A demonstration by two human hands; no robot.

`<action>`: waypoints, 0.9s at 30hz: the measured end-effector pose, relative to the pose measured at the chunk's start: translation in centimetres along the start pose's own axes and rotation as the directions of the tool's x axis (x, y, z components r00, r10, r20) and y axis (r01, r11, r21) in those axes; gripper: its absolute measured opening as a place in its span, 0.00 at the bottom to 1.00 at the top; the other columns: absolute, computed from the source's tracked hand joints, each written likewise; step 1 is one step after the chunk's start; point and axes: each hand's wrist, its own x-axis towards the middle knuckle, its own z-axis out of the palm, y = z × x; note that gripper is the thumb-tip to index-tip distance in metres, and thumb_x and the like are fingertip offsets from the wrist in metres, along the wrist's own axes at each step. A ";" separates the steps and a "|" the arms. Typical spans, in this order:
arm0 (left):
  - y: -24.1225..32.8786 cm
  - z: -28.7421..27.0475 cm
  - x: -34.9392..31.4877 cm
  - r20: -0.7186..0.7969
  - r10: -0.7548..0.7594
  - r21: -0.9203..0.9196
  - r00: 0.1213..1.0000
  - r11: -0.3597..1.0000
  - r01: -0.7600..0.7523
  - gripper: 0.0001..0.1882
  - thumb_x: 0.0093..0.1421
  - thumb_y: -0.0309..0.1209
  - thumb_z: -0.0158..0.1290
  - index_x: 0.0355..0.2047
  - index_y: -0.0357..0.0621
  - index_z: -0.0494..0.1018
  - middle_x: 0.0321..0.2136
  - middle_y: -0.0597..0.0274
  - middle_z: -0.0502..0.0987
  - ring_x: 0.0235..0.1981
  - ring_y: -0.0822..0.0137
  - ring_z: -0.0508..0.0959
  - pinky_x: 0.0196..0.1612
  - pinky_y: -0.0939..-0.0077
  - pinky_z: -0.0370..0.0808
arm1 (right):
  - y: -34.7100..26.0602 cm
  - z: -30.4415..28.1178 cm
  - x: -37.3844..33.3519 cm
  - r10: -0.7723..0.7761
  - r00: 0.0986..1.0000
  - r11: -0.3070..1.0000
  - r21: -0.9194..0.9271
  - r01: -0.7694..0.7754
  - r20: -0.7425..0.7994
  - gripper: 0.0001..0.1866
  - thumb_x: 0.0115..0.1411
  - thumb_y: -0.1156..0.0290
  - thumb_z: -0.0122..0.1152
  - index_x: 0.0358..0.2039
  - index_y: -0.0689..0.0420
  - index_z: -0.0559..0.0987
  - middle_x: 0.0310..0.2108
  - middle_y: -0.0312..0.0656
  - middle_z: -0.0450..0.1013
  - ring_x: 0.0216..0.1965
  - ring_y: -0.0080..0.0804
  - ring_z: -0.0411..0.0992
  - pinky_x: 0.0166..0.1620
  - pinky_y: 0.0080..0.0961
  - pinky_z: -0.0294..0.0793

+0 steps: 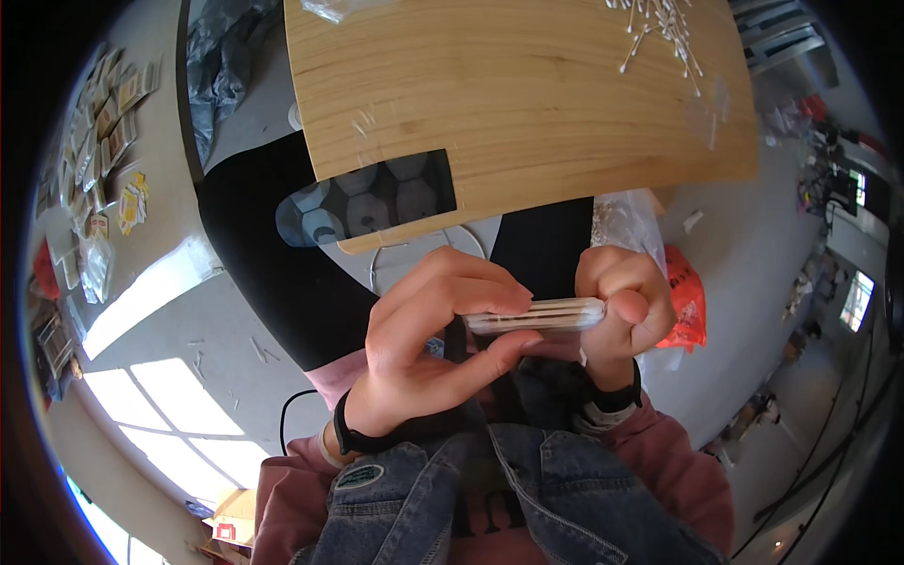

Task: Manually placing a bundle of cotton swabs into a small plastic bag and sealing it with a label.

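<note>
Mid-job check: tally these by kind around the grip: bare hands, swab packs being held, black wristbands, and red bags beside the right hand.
Bare hands: 2 (left hand, right hand)
Held swab pack: 1
Black wristbands: 2, one on each wrist
Red bag: 1
Total: 6

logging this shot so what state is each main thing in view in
Clear plastic packet of white-tipped cotton swabs: held, sealed or open unclear
Left hand: closed on the packet between fingers and thumb
Right hand: curled at the packet's right end, grip unclear
Loose white cotton swabs: scattered on the pale brown wooden tabletop
Bright red plastic bag: crumpled, partly hidden behind the right hand
Grey plastic sheeting: crumpled
</note>
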 end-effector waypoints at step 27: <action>-0.5 -0.1 -2.0 -0.045 -0.072 -0.138 0.996 0.988 0.065 0.25 0.47 0.20 0.65 0.43 0.36 0.64 0.40 0.48 0.75 0.40 0.62 0.78 0.36 0.75 0.78 | -3.1 1.8 0.5 0.463 0.866 0.845 -0.201 -0.496 -0.188 0.21 0.69 0.63 0.44 0.18 0.57 0.62 0.15 0.34 0.59 0.18 0.18 0.55 0.22 0.18 0.55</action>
